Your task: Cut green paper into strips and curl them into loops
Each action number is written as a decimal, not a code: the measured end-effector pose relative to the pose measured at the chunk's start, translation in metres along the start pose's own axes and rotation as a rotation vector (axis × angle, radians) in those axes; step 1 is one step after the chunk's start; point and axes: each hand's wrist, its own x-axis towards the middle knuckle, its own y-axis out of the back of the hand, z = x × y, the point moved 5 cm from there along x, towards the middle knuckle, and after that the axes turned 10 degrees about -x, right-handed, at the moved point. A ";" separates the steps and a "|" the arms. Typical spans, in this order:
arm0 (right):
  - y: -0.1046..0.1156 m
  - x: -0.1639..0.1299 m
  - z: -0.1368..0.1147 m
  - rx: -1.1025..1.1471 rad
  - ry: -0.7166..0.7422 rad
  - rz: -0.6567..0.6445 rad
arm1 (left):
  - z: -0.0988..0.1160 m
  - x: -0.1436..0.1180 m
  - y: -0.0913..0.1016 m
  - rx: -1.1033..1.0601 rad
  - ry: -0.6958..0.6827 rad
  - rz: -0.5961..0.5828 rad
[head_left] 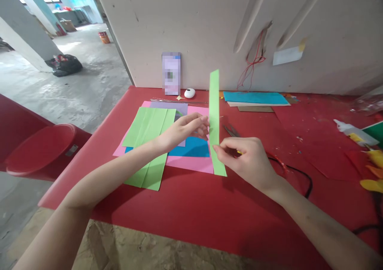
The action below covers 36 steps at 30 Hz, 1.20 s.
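A long light-green paper strip [214, 110] stands nearly upright above the table. Its lower part is pinched between the thumb and fingers of my right hand [247, 156]. Just left of the strip is my left hand [193, 125], its fingers loosely bent and apart, the tips close to the strip's edge; whether they touch it I cannot tell. Under my left forearm lie creased light-green paper sheets [149, 122]. Beneath them are pink paper [191, 165], blue paper [191, 147] and purple paper [181, 108]. Scissors [231, 131] lie behind my right hand, partly hidden.
A phone [171, 74] leans against the wall beside a white oval case [189, 93]. Blue paper strips [255, 98] lie at the back. A glue bottle [351, 133] and a black cable [305, 174] are at right. A red bin [72, 150] stands left of the red table [185, 206].
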 end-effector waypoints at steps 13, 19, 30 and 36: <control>-0.002 0.000 0.001 -0.053 0.031 -0.010 | 0.000 -0.001 0.003 -0.119 -0.200 0.092; 0.000 0.001 0.002 -0.116 0.033 0.012 | -0.004 -0.005 -0.007 -0.066 -0.156 -0.011; -0.003 -0.002 0.003 -0.162 0.036 0.028 | -0.001 -0.008 -0.007 -0.086 -0.238 0.084; -0.004 -0.001 0.003 -0.093 0.009 -0.019 | -0.003 -0.006 -0.003 -0.183 -0.200 0.101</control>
